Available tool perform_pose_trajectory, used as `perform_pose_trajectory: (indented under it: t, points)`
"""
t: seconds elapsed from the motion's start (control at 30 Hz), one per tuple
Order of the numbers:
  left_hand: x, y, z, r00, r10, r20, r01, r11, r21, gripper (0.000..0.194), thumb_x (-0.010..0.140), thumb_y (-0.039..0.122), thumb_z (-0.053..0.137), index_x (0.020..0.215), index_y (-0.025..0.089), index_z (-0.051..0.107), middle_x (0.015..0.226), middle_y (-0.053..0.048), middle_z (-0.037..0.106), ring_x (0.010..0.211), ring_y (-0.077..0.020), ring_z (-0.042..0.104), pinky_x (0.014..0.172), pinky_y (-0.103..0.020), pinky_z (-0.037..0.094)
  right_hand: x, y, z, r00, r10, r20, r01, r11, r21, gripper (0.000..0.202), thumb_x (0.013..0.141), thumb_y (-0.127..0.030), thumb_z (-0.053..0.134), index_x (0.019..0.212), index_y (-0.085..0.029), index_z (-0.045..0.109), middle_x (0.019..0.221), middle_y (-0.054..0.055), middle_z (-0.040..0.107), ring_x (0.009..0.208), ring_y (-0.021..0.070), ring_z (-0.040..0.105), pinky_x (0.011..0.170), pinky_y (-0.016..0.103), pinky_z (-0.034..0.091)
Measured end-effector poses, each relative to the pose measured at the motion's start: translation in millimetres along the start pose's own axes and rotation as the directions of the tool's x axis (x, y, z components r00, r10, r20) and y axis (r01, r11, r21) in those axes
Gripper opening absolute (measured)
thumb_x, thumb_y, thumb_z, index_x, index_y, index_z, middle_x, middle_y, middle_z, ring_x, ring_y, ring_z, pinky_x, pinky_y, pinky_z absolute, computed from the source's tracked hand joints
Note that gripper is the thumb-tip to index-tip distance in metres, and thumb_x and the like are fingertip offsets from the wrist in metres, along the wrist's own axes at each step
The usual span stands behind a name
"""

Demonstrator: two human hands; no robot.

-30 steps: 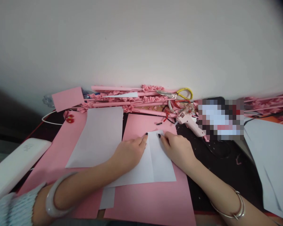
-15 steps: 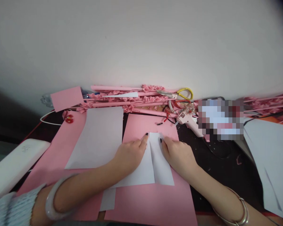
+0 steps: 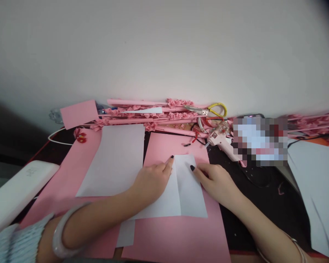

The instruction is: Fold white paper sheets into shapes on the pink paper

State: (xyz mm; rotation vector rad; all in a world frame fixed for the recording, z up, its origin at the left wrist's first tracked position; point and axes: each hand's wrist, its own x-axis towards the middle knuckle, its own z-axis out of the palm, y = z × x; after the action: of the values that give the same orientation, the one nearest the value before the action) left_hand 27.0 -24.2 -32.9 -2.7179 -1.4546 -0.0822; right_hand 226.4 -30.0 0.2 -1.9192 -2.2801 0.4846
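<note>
A creased sheet of white paper (image 3: 190, 197) lies on a pink sheet (image 3: 178, 237) in front of me. My left hand (image 3: 153, 180) rests on its left part, fingers curled, one dark-nailed fingertip pressing beside the upper end of the crease. At the sheet's right edge is my right hand (image 3: 214, 179), closed, its thumb lying on the paper; its other fingers are curled under and partly hidden. The flap right of the crease lies nearly flat. Another white sheet (image 3: 115, 157) lies left of my left hand, and a narrow white strip (image 3: 126, 233) sticks out below.
Along the wall lie pink paper-flower stems (image 3: 153, 120), yellow-handled scissors (image 3: 205, 110) and a glue gun (image 3: 222, 144). A blurred-out object (image 3: 260, 140) is right of that. More white paper (image 3: 318, 182) covers the right side; a long white case (image 3: 22, 193) stands at left.
The right flap of the white sheet has opened out to the right and flattened. My right hand has moved slightly right with its edge; my left hand stays in place.
</note>
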Motion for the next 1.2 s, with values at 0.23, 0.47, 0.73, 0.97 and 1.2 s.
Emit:
perform_pose_trajectory:
  t: [0.23,0.47,0.73,0.97,1.2]
  points:
    - [-0.1,-2.4,-4.9,0.997,0.016,-0.075,-0.014,1.000,0.021,0.038,0.091,0.021,0.033,0.125,0.010,0.046,0.073,-0.007,0.063,0.055,-0.0146,0.057,0.046,-0.025,0.037,9.9,0.1,5.3,0.994,0.001,-0.110,-0.004,1.000,-0.029,0.030,0.086,-0.027,0.039,0.058,-0.018,0.046,0.050,-0.001,0.051,0.049,0.0116,0.047,0.049,0.023,0.022]
    - [0.1,0.8,-4.5,0.999,0.015,0.037,-0.016,0.999,0.028,0.038,0.091,0.019,0.035,0.126,0.010,0.045,0.070,-0.005,0.061,0.052,-0.0143,0.056,0.043,-0.025,0.034,13.5,-7.4,7.8,0.988,0.059,-0.140,-0.091,0.968,-0.233,0.031,0.087,-0.033,0.037,0.065,-0.019,0.053,0.057,0.004,0.063,0.051,0.0160,0.056,0.045,0.024,0.015]
    - [-0.2,2.9,-0.2,0.998,-0.030,0.055,0.028,0.999,0.031,0.040,0.090,0.019,0.036,0.129,0.012,0.042,0.072,-0.006,0.061,0.055,-0.0148,0.057,0.046,-0.024,0.034,7.5,-12.5,15.0,0.993,0.033,-0.117,-0.078,0.912,-0.403,0.026,0.086,-0.027,0.038,0.070,-0.018,0.057,0.056,0.005,0.064,0.047,0.0175,0.057,0.045,0.025,0.009]
    - [-1.5,4.4,0.1,0.998,-0.039,0.049,0.038,0.999,0.031,0.041,0.089,0.017,0.036,0.129,0.013,0.043,0.071,-0.005,0.061,0.053,-0.0143,0.056,0.044,-0.024,0.032,-2.2,-5.1,17.6,0.993,0.026,-0.117,-0.067,0.927,-0.370,0.028,0.087,-0.029,0.037,0.070,-0.018,0.056,0.055,0.004,0.062,0.046,0.0159,0.055,0.045,0.025,0.010]
    - [-1.6,3.3,1.4,1.000,-0.030,-0.005,0.030,0.999,0.028,0.038,0.090,0.018,0.037,0.126,0.011,0.045,0.066,-0.003,0.060,0.051,-0.0131,0.055,0.044,-0.024,0.031,-3.8,-0.8,1.0,1.000,0.030,-0.008,-0.030,0.993,-0.111,0.038,0.088,-0.033,0.036,0.056,-0.018,0.048,0.050,0.001,0.056,0.047,0.0123,0.051,0.046,0.023,0.018]
